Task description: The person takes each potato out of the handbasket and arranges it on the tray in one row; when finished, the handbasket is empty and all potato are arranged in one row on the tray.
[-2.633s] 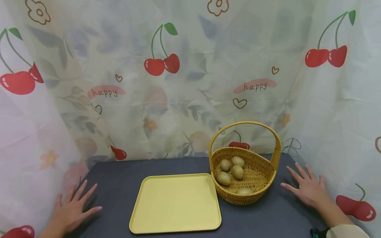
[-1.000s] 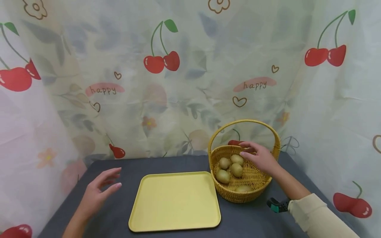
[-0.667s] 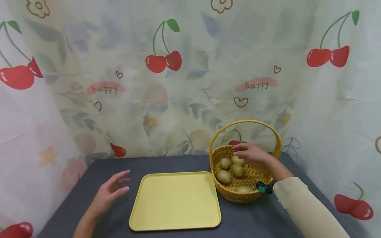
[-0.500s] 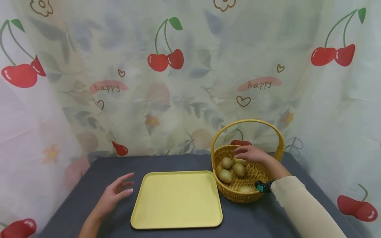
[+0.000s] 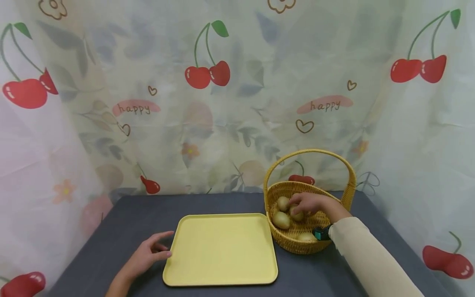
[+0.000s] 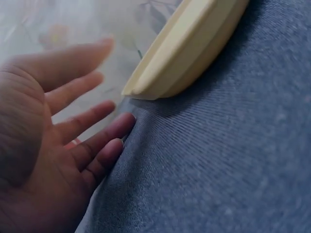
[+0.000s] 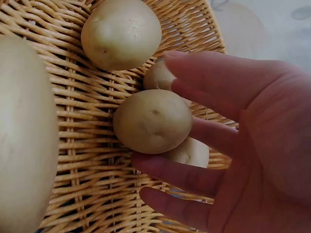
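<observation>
In the head view a yellow wicker basket [image 5: 299,247] holds several potatoes [image 5: 281,220]. My right hand [image 5: 312,202] is inside it, palm down, with fingers over the rear potatoes. The right wrist view has its thumb and fingers spread around a potato [image 7: 153,121], not closed on it; contact is hard to tell. Other potatoes [image 7: 121,34] lie close by, and one at the back is covered by the hand in the head view. My left hand [image 5: 149,252], fingers loosely extended, is at the left edge of a yellow tray [image 5: 222,249]. The left wrist view leaves a small gap between fingertips and tray [image 6: 189,53].
The basket's tall arched handle [image 5: 309,150] rises above my right hand. Basket and tray stand side by side on a dark cloth-covered table [image 5: 148,210]. A cherry-patterned curtain [image 5: 237,136] encloses the back and sides.
From resting wide at both sides of the table, my hands moved inward. The right went over the basket and down among the potatoes; the left came to the tray's left edge.
</observation>
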The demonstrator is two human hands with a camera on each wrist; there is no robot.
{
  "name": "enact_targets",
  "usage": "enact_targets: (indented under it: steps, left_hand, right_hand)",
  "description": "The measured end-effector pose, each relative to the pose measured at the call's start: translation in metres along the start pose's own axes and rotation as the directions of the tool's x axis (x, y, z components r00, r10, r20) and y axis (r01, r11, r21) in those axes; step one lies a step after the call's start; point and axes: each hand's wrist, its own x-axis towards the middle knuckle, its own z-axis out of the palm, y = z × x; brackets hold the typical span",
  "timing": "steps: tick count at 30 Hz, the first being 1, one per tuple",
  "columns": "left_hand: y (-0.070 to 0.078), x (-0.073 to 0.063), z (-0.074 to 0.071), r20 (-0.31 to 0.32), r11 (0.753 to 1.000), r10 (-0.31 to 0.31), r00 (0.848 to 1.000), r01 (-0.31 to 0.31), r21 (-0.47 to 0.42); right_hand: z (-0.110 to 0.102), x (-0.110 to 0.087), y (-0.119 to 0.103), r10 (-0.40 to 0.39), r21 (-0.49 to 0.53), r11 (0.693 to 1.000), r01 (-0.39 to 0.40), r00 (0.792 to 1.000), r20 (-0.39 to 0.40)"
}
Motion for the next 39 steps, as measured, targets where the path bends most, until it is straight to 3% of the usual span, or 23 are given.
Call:
enact_targets:
  steps: [5,10,15,20,28,34,39]
  left_hand:
    - [-0.006,0.000,-0.002,0.097,0.997,0.043,0.994,-0.048,0.059]
    - [-0.010,-0.001,-0.004,0.128,0.994,0.073,0.989,-0.082,0.071]
    - [-0.008,-0.002,-0.005,0.136,0.990,0.059,0.989,-0.075,0.115]
    - [-0.004,-0.006,-0.006,0.151,0.993,0.024,0.988,-0.041,0.114]
    - [-0.005,-0.008,-0.006,0.191,0.996,-0.021,0.981,0.005,0.086]
    - [-0.006,-0.007,-0.007,0.191,0.996,-0.024,0.981,0.006,0.090]
    - [-0.005,-0.007,-0.007,0.197,0.996,-0.031,0.980,0.014,0.090]
  right_hand:
    - [0.002,0.006,-0.004,0.000,-0.016,1.000,0.001,0.998,0.055]
    - [0.004,0.012,-0.005,0.013,-0.001,1.000,-0.013,0.998,0.054]
    - [0.005,0.011,-0.002,-0.002,0.045,0.999,0.002,1.000,0.013]
    - [0.001,0.002,0.000,-0.077,0.079,0.993,0.084,0.993,-0.088]
    - [-0.003,-0.027,-0.001,-0.201,0.096,0.970,0.225,0.956,-0.216]
    - [0.005,-0.050,-0.014,-0.333,0.026,0.935,0.354,0.899,-0.283]
    - [0.021,-0.064,-0.026,-0.390,0.097,0.895,0.436,0.869,-0.305]
